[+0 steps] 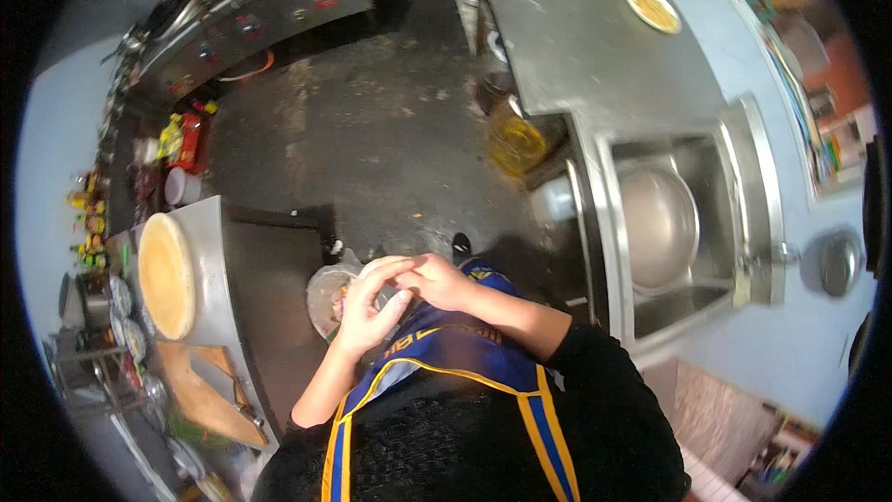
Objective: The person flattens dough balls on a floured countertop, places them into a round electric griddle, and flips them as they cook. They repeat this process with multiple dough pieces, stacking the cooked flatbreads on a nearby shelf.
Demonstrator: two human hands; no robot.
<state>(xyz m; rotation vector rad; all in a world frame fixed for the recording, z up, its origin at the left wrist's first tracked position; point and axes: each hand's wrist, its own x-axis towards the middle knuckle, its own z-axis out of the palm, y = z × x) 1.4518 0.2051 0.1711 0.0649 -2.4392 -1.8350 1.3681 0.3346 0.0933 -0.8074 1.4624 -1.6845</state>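
My left hand [373, 307] and my right hand [440, 282] meet in front of my blue apron [446, 352] with yellow trim. The fingertips of both hands touch and overlap, and I see no object between them. Just beyond and below the left hand stands a waste bin [322, 300] lined with a clear plastic bag, with scraps inside. My sleeves are black and pushed up to the forearms.
On the left counter lie a round wooden board [166, 275] and a cleaver beside another board [202, 397]. At right, a metal basin [658, 230] sits in the steel sink [711, 321]. A plate of food [651, 8] rests on the steel counter [578, 35]; a yellow oil container [516, 143] stands below.
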